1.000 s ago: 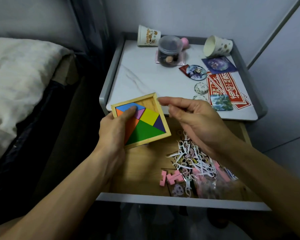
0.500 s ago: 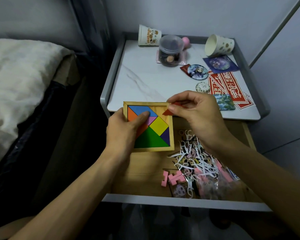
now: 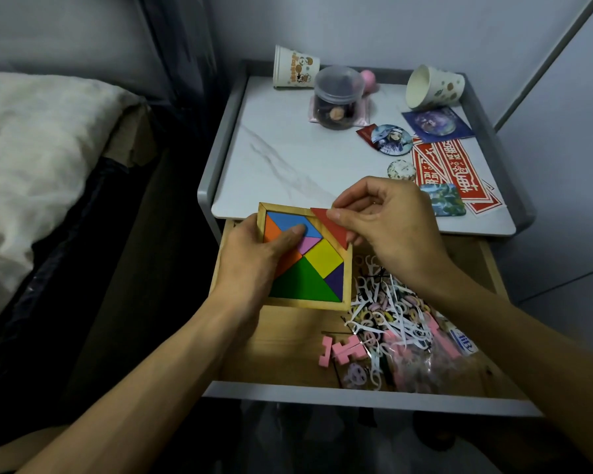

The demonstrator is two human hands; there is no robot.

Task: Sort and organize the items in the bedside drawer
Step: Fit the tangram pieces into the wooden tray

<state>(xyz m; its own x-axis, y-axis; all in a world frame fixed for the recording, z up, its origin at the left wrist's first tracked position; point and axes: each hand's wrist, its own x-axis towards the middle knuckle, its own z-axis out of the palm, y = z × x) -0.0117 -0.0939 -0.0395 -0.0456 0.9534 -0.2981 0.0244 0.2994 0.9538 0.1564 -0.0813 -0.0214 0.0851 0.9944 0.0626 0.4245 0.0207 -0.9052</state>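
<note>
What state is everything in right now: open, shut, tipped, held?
Drawer: open, pulled out.
Tangram tray: held by the left hand, top right corner slot empty.
Red triangle: pinched by fingers of the right hand, over that slot, not seated.
Clear jar: upright, lid on.
Spotted paper cup: lying on its side.
Cartoon paper cup: mouth not up; pose unclear.

Dim, cool indoor light; worktop [image 3: 288,165] brightest, soft sheen on marble. Deep shadow beside bed [image 3: 31,148] and along bottom. Wide-angle bending at edges. Centre sharp, lower corners murky, slight noise.
</note>
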